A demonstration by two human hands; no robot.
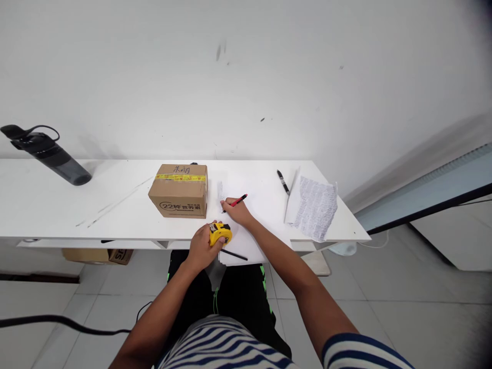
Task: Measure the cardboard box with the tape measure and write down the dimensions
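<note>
My left hand (202, 247) is closed around a yellow tape measure (220, 234) at the front edge of the white desk. A red pen (239, 200) is gripped in my right hand (237, 211), its tip down at the white paper (253, 245). Small handwriting shows on the sheet's upper left part, just above the pen tip. The paper reaches past the desk's front edge, and a thin black strap (235, 254) crosses its lower end. Left of the paper stands a cardboard box (177, 192) with yellow tape and handwriting on top.
A dark water bottle (57, 159) is at the desk's left. On the right, a black pen (283, 182) lies beside a sheet densely covered in writing (315, 207). Another cardboard box (98, 255) sits below the desk (123, 205). The wall rises behind.
</note>
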